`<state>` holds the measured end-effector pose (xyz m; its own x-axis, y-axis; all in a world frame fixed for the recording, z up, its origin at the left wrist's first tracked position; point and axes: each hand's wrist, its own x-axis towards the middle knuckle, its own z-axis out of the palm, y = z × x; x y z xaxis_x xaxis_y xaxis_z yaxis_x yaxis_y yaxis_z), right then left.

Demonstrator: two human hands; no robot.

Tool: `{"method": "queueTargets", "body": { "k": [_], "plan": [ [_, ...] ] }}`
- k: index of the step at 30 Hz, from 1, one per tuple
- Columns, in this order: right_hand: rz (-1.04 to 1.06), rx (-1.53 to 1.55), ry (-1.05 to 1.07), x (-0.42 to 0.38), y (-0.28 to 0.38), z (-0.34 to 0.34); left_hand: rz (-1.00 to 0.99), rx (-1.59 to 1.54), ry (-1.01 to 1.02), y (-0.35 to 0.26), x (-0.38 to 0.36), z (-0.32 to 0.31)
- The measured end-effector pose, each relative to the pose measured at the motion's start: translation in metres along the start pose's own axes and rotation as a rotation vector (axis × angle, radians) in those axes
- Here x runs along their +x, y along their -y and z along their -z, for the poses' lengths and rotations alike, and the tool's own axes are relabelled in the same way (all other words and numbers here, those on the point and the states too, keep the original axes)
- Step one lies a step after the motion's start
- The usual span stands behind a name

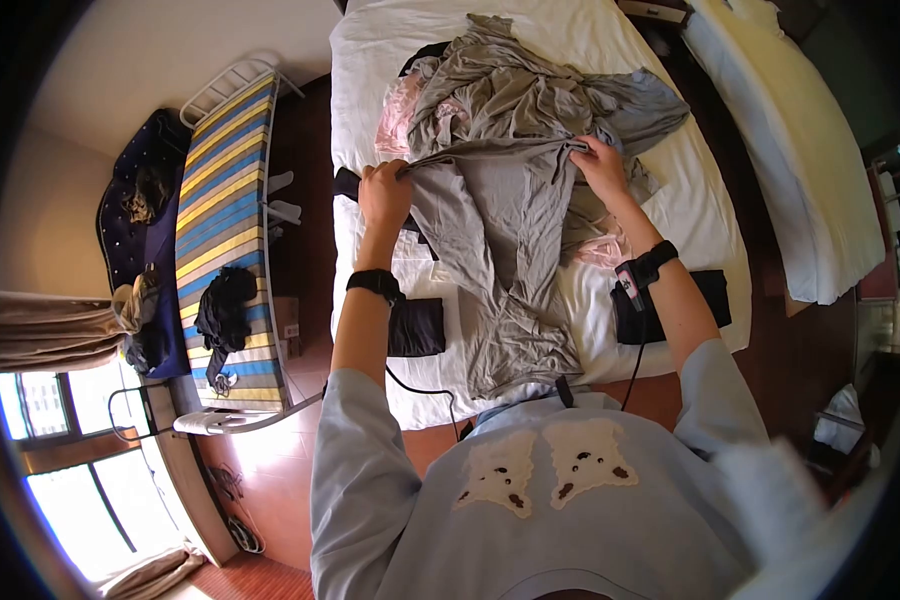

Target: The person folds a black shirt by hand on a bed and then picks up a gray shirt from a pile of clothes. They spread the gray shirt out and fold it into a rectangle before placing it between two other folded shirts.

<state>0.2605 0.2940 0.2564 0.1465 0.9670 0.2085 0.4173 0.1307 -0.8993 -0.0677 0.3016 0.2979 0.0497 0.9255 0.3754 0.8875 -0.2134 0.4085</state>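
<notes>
A pair of thin grey pants [505, 200] is stretched between my two hands over the bed, its legs running down towards me in loose folds. My left hand [385, 195] is closed on one end of the top edge. At the other end, my right hand [602, 170] pinches the cloth with fingers and thumb. Just beyond lies a crumpled grey garment [530, 95], with pink satin cloth [398, 115] showing from under it. A folded black garment [416, 328] rests by my left forearm, and another dark folded garment [705, 305] lies near my right forearm.
The white bed sheet [595, 30] lies under the clothes. To the left stands a striped folding bed [225, 190] with a black garment [226, 310] on it. A white mattress [785, 150] stands on the right. Cables hang from both wrist bands.
</notes>
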Motion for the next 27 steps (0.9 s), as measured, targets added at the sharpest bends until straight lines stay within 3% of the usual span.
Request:
{"method": "queueTargets", "body": {
  "k": [12,14,16,19,23,26,27],
  "plan": [
    [-0.13,0.168,0.119,-0.087,-0.055,-0.011,0.007,-0.157,0.11,0.03,-0.117,-0.056],
    [-0.308,0.229,0.112,-0.122,-0.092,-0.014,0.037,-0.149,0.197,0.03,-0.146,-0.064],
    [-0.318,0.265,0.069,-0.154,-0.099,-0.017,0.047,-0.138,0.269,0.028,-0.173,-0.071],
    [-0.554,0.369,0.12,-0.19,-0.113,-0.022,0.029,-0.098,0.343,0.032,-0.209,-0.092],
    [-0.949,0.658,0.075,-0.213,-0.134,-0.028,0.157,-0.102,0.452,0.038,-0.238,-0.119],
    [-1.089,0.765,0.051,-0.209,-0.137,-0.031,0.377,-0.319,0.49,0.033,-0.236,-0.124],
    [-1.103,0.89,0.055,-0.2,-0.124,-0.033,0.31,-0.338,0.452,0.035,-0.234,-0.127]
  ]
}}
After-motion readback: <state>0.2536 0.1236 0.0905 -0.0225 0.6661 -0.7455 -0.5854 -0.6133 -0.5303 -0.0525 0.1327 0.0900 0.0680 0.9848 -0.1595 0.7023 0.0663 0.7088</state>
